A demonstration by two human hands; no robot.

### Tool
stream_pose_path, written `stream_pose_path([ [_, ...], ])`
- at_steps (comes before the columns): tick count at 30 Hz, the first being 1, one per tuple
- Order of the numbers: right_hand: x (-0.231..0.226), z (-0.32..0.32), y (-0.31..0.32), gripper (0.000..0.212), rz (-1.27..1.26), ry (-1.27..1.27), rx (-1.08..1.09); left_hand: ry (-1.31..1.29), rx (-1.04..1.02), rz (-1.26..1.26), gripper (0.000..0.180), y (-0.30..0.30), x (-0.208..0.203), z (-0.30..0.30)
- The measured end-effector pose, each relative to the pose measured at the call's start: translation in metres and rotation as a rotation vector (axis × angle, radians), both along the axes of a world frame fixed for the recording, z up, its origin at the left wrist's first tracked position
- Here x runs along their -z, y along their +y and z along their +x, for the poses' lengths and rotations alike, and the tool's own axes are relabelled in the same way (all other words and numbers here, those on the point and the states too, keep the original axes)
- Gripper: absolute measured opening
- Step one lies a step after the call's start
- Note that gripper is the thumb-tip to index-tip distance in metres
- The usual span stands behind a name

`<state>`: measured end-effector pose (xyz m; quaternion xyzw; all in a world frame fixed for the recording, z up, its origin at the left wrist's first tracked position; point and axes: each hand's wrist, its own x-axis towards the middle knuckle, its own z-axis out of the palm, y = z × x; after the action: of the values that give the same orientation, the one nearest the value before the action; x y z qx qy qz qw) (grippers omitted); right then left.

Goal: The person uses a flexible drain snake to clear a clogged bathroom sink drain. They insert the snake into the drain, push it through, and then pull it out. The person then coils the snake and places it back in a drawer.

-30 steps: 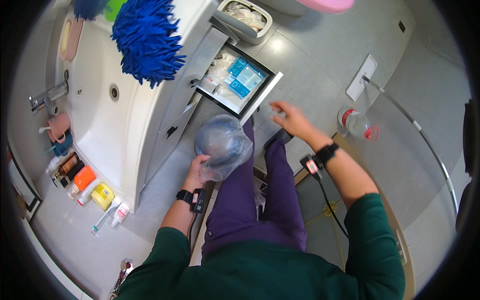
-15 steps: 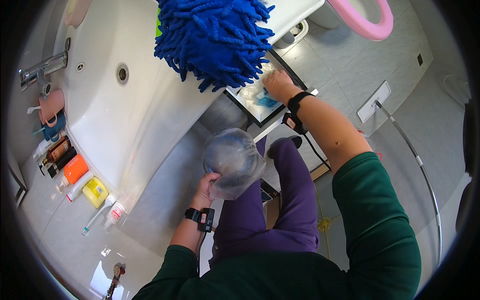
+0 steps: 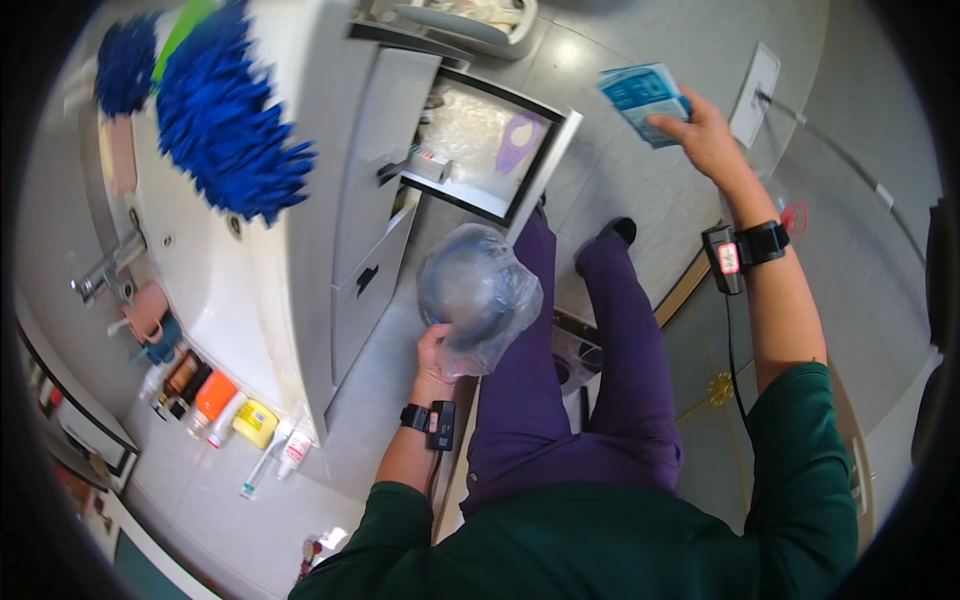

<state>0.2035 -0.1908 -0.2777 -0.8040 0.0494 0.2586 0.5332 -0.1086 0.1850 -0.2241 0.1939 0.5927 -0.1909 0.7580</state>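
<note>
In my left hand (image 3: 432, 352) is a clear plastic bag (image 3: 480, 290), gripped at its lower end. Something round and dark-edged shows inside it, too cloudy to name. My right hand (image 3: 708, 142) is raised out to the right, pinching several flat blue packets (image 3: 642, 98) between thumb and fingers. Between the two hands, an open drawer (image 3: 548, 175) stands pulled out of the white cabinet. Inside lie a flat purple thing with a round hole (image 3: 517, 142) and a small white box (image 3: 430, 163).
A blue shaggy mop head (image 3: 225, 120) hangs over the white basin (image 3: 225, 325) at left. Several bottles, among them a yellow one (image 3: 255, 425), line the basin's near side. A flat mop (image 3: 756, 92) lies at far right; a bin (image 3: 515, 35) stands beyond the drawer.
My right hand has come out of the drawer to the right, carrying the blue packets. My left hand still holds the bag. The view has shifted, showing more of the drawer and cabinet front.
</note>
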Motion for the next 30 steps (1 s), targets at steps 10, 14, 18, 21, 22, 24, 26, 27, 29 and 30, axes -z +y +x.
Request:
stream_pose_path([
  [10,0.042,-0.220,-0.120,0.031,-0.205,0.245,0.216,-0.084,0.156,0.129,0.044,-0.021,0.000,0.026],
  [14,0.042,-0.267,-0.118,0.026,-0.180,0.382,0.220,-0.084,0.094,0.102,0.044,-0.035,0.002,0.030],
  [18,0.054,-0.286,-0.111,0.023,-0.070,0.416,0.246,-0.097,0.087,0.098,0.046,-0.048,0.001,0.033],
  [21,0.069,-0.292,-0.104,0.024,-0.031,0.416,0.298,-0.028,0.083,0.175,0.048,-0.053,0.003,0.036],
  [22,0.072,-0.293,-0.103,0.024,-0.073,0.399,0.279,-0.081,0.107,0.165,0.050,-0.053,0.004,0.038],
  [24,0.079,-0.294,-0.100,0.025,-0.012,0.407,0.296,-0.137,0.094,0.166,0.054,-0.053,0.007,0.039],
  [26,0.082,-0.296,-0.098,0.025,-0.100,0.409,0.247,-0.121,0.142,0.227,0.051,-0.049,0.009,0.043],
  [27,0.083,-0.296,-0.097,0.025,-0.058,0.408,0.260,-0.136,0.134,0.212,0.048,-0.046,0.010,0.045],
  [29,0.083,-0.298,-0.096,0.025,-0.097,0.403,0.247,-0.157,0.092,0.169,0.043,-0.042,0.012,0.047],
  [30,0.081,-0.298,-0.096,0.025,-0.042,0.430,0.278,-0.188,0.047,0.114,0.040,-0.040,0.014,0.048],
])
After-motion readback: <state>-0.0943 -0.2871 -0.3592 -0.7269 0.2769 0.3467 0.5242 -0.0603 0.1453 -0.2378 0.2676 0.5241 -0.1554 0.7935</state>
